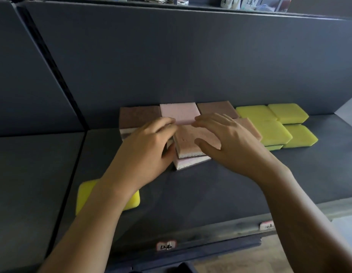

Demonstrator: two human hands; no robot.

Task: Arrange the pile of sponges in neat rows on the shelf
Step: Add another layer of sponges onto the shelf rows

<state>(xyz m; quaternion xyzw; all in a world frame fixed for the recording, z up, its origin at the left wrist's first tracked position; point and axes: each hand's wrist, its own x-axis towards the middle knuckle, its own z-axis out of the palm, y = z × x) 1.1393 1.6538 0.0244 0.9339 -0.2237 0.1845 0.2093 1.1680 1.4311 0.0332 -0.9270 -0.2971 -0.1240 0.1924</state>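
Note:
Brown and pink sponges lie in a row against the back wall of the dark shelf (pixel 210 186): a brown sponge (pixel 138 116), a pink sponge (pixel 179 112) and another brown sponge (pixel 217 109). In front of them a small stack of two pink-brown sponges (pixel 189 142) sits slightly askew. My left hand (pixel 145 148) grips the stack's left side. My right hand (pixel 228 138) lies flat over its right side, fingers straight and reaching the pink sponge. Several yellow sponges (pixel 273 129) lie in rows to the right. One loose yellow sponge (pixel 86 194) lies near the front left, partly under my left forearm.
The shelf's dark back panel (pixel 190 66) rises right behind the sponges. A vertical divider (pixel 53 71) bounds the shelf at the left. Two small label tags (pixel 166 246) sit on the shelf's front edge. Bare shelf surface lies in front of the stack.

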